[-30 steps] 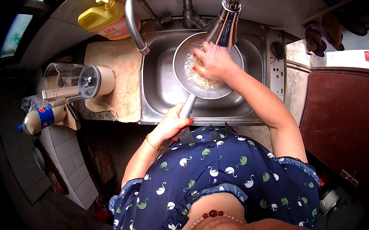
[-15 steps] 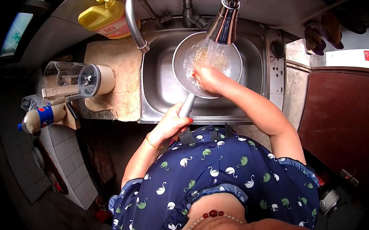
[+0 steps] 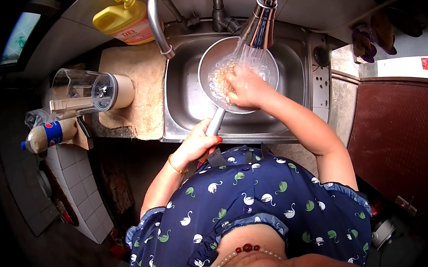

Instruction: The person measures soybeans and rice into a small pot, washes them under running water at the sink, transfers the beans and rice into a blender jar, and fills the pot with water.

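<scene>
Now the right hand (image 3: 249,89) has moved a little farther up the pan (image 3: 210,59), its fingertips nearer the water (image 3: 239,53) than they were half a second ago. The grains (image 3: 220,84) have shifted too: they had been mostly beyond the fingers, and now they bunch to the left of them. To me that suggests the fingers are stirring the grains about under the stream. Thumb and forefinger look parted, but with the spray and blur I can't tell whether that hand has closed on any grains.

The left hand (image 3: 197,145) has stayed as it was, wrapped round the handle (image 3: 216,122), which probably keeps the pan steady. The pan, grains inside, lies just ahead of that grip, over the sink (image 3: 294,84). Beyond the right hand hangs the running spray head (image 3: 259,28); the curved tap (image 3: 154,22) stands ahead and to the left of the handle grip, and the cloth (image 3: 151,69) lies leftward of it.
</scene>
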Motion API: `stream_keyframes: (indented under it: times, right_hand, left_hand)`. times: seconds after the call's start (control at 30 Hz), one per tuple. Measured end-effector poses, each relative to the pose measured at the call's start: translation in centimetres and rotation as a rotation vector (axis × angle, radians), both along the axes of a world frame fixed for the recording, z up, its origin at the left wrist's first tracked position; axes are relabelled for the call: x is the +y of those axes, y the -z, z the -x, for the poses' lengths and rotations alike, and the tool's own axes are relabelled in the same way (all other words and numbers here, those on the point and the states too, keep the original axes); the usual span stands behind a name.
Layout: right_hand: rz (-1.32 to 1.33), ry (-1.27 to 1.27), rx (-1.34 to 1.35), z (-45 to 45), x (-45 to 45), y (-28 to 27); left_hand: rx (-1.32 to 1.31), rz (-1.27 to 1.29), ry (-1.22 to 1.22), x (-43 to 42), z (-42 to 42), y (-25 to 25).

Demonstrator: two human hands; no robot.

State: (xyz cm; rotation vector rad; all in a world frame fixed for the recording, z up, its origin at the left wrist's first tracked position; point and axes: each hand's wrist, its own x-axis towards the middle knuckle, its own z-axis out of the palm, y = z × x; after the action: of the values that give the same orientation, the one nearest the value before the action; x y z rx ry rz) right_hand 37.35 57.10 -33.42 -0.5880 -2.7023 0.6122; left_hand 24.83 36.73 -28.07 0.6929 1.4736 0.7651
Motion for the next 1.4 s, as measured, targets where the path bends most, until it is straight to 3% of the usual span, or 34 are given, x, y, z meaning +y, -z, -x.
stream_keyframes:
  times: [0.07,0.23,0.37,0.47,0.6,0.63,0.9,1.0,1.1,1.23,1.33,1.4]
  right_hand:
    - [0.146,0.016,-0.152,0.1,-1.0,-0.1]
    - [0.403,0.052,-0.004,0.7,-1.7,1.4]
    - [0.25,0.048,0.1,0.6,-0.5,0.0]
    - [-0.043,0.033,0.25,1.7,1.3,-0.7]
    - [-0.278,0.103,0.107,0.8,2.5,-0.9]
    - [-0.168,0.102,-0.066,0.4,2.3,-1.9]
    - [0.215,0.003,-0.083,0.3,-1.2,0.7]
    - [0.382,0.085,-0.095,0.6,-1.4,1.4]
    - [0.307,0.022,-0.096,0.6,-0.6,0.2]
    - [0.066,0.054,0.115,1.2,0.5,-1.7]
    - [-0.23,0.115,0.233,1.2,1.4,-1.0]
    - [-0.181,0.105,0.139,0.9,1.4,0.0]
  left_hand:
    - [0.01,-0.003,0.006,0.0,-0.1,-0.1]
    - [0.024,-0.012,0.019,-0.1,-0.2,0.0]
    - [-0.001,-0.056,0.009,-0.4,-0.4,0.7]
    - [-0.004,-0.022,0.008,-0.5,-0.2,0.3]
    - [-0.01,0.002,-0.007,-0.4,-0.4,-0.1]
    - [-0.023,0.013,-0.006,-0.3,-0.4,-0.4]
    - [-0.041,0.001,-0.032,-0.1,-0.2,0.1]
    - [-0.018,0.053,-0.036,-0.2,0.0,-0.1]
    - [-0.026,0.06,-0.042,-0.3,0.1,0.0]
    - [-0.013,0.057,-0.036,-0.3,0.0,0.0]
    - [0.005,0.052,-0.033,-0.3,-0.2,-0.3]
    - [0.004,0.059,-0.038,-0.3,-0.1,-0.6]
